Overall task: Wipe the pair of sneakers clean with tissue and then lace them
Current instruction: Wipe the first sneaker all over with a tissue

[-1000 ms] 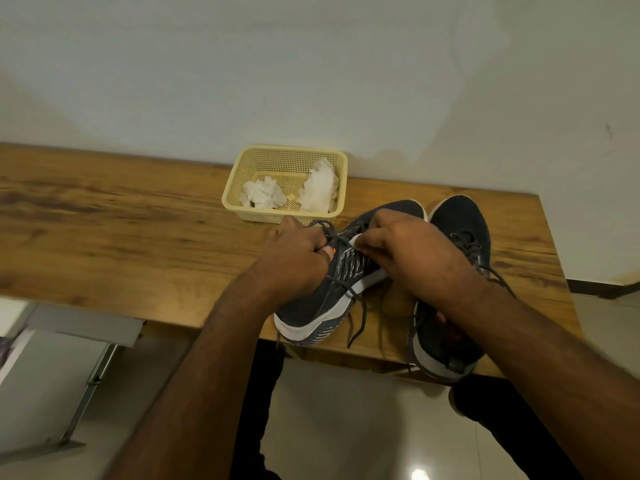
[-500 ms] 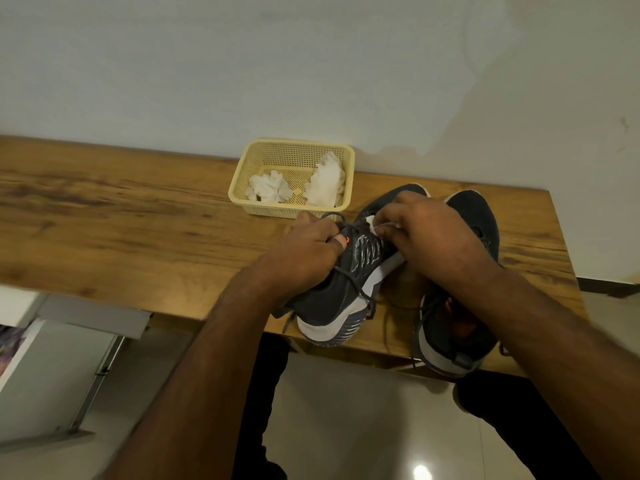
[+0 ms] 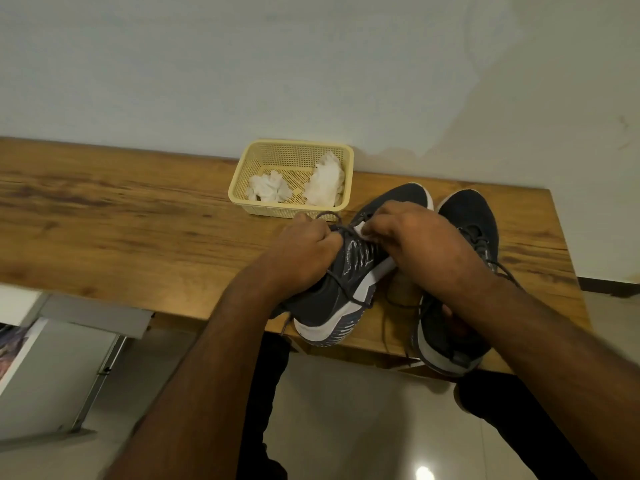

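Your left hand [image 3: 304,249] is curled around the near sneaker [image 3: 349,271] at its upper, fingers wrapped over the laces [image 3: 341,282], gripping it. That sneaker is tilted onto its side on the table [image 3: 121,220], white sole facing right, heel hanging past the near edge. Your right hand [image 3: 415,244] is over the same sneaker's tongue area, fingertips pinching a small white bit of tissue [image 3: 360,230] against it. Loose lace ends dangle off the heel end and trail across the table between the two shoes.

The second sneaker [image 3: 464,271] sits upright just to the right, toe toward the wall, heel over the table edge, partly hidden by your right forearm. The two shoes are just beside each other; can't tell if they touch.

Behind the near sneaker, a yellow mesh basket [image 3: 294,148] stands against the wall with two crumpled white tissue wads [image 3: 268,188] inside, one left, one right. Your dark trouser legs show below the table over a tiled floor [image 3: 346,410].
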